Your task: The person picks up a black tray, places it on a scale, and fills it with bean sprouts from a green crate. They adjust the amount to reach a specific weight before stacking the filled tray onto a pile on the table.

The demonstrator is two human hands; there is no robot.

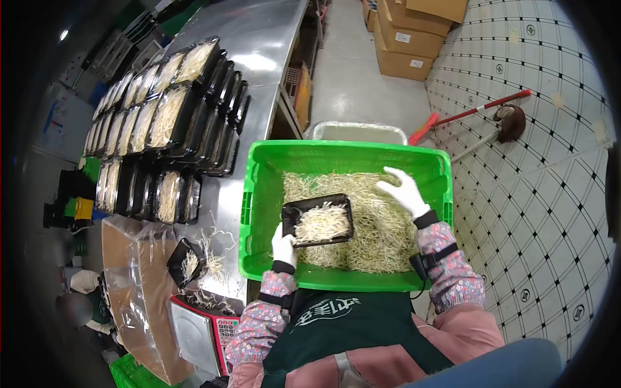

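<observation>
My left hand (283, 250), in a white glove, grips the left end of a black plastic tray (293, 214). White bean sprouts (323, 223) lie in that tray, mostly toward its right side. Beneath it stands a large green plastic basket (349, 279), its bottom spread with loose bean sprouts (385, 236). My right hand (404, 193), also gloved in white, hovers over the right part of the basket with thumb and fingers apart and nothing in it. The sprouts nearest the right hand lie below and to its left.
Stacks of wrapped sprout trays (168, 123) stand on the steel table (259, 71) at left. Nearer are another black tray (185, 264), a red-framed scale (197, 336) and a cardboard box (139, 284). More boxes (411, 42) and a red-handled tool (482, 107) are beyond. Another person works at lower left.
</observation>
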